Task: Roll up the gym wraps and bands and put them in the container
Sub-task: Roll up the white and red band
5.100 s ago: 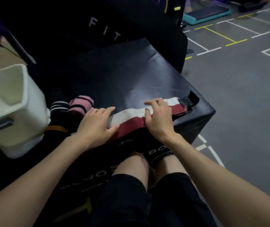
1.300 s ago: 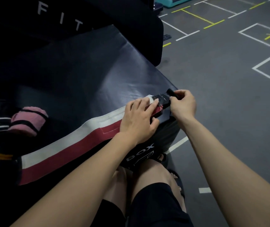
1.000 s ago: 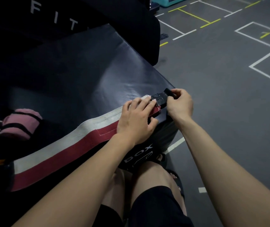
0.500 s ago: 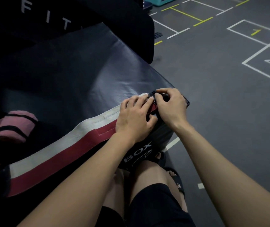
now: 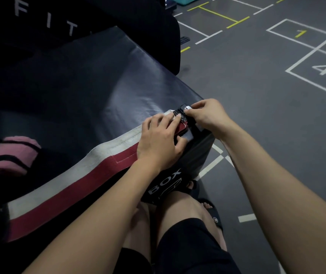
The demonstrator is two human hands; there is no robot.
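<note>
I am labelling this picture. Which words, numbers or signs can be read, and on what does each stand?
"FIT": black pad, top left; cut off.
"BOX": front of the black box.
"1": floor square.
"4": floor square.
Tag on the wrap end: unreadable.
Sandal logo: too small.

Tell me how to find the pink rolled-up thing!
Start at the big black padded box. Follow the long white and red wrap to its left end. Just beyond lies the pink roll, the only pink bundle, crossed by thin black stripes.

Black padded box, striped wrap, seemingly pink roll
</note>
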